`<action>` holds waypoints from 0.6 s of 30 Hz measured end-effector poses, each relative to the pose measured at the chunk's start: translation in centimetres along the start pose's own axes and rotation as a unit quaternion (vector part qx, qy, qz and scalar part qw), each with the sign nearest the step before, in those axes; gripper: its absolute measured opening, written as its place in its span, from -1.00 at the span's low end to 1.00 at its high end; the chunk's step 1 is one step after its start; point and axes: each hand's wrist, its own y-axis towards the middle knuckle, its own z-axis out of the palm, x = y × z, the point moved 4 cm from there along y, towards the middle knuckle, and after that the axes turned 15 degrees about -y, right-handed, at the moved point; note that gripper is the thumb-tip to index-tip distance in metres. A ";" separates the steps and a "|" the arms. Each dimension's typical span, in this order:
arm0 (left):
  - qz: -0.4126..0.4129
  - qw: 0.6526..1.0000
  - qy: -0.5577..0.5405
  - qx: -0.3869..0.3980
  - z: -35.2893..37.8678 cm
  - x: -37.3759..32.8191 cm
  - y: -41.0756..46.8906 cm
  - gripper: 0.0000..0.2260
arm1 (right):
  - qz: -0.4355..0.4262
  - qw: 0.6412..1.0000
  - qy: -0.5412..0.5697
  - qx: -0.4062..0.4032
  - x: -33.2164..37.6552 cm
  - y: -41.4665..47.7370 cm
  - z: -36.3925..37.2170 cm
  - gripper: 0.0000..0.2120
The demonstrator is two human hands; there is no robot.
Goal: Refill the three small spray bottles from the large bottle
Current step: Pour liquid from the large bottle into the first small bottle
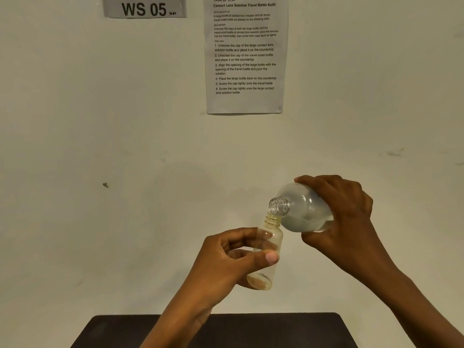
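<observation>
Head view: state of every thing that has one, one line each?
small bottle: uncapped, nearly upright, a little liquid at the bottom.
large bottle: uncapped, tipped, mouth at the small bottle's neck, part full.
left hand: grips the small bottle.
right hand: grips the large bottle.

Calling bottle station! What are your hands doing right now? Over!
Left hand grips small bottle, cap off. Right hand grips large bottle, tipped, mouth at small bottle's neck. Nothing between them.
</observation>
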 end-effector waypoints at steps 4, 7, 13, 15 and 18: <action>0.000 1.000 -0.003 0.004 0.1 -0.1 -0.1 -0.68 | -0.002 1.000 0.000 0.000 0.0 0.0 0.0 -0.36; -0.003 1.000 -0.003 0.004 0.1 0.0 0.0 -0.69 | -0.002 1.000 -0.001 0.001 -0.1 0.0 0.0 -0.36; -0.005 1.000 0.006 0.004 0.0 0.1 0.1 -0.65 | -0.002 1.000 0.004 -0.005 -0.1 0.0 0.1 -0.37; -0.006 1.000 0.006 0.005 0.0 0.2 0.1 -0.64 | -0.003 1.000 0.005 -0.006 -0.1 0.0 0.1 -0.38; -0.009 1.000 0.004 0.004 0.0 0.2 0.1 -0.65 | -0.007 1.000 0.005 -0.002 -0.2 0.0 0.1 -0.37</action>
